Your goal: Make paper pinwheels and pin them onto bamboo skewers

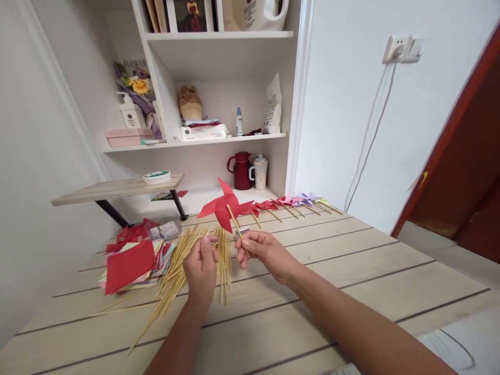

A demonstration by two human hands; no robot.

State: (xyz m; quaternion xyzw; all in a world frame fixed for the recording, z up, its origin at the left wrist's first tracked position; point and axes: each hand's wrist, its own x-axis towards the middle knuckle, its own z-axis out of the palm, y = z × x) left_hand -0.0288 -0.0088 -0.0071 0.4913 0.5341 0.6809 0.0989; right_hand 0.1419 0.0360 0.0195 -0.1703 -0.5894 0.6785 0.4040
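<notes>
Pinched on the stick, the right hand (261,251) holds a red pinwheel (223,207); the left hand (201,268) seems curled around nothing, above sticks (177,271) on the tabletop (351,271).

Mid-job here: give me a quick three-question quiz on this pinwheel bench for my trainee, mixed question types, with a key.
1. True or false: the right hand holds the red paper pinwheel by its thin wooden stick.
2. Where does the row of finished paper pinwheels lie? A) along the table's far edge, B) on the white shelf, C) on the floor.
3. Fill in: the stack of coloured paper squares lies to the ____ of the loose pile of thin wooden sticks.

Key: 1 true; 2 A; 3 left. The left hand hangs over the loose sticks, fingers curled; whether it grips one cannot be told.
</notes>
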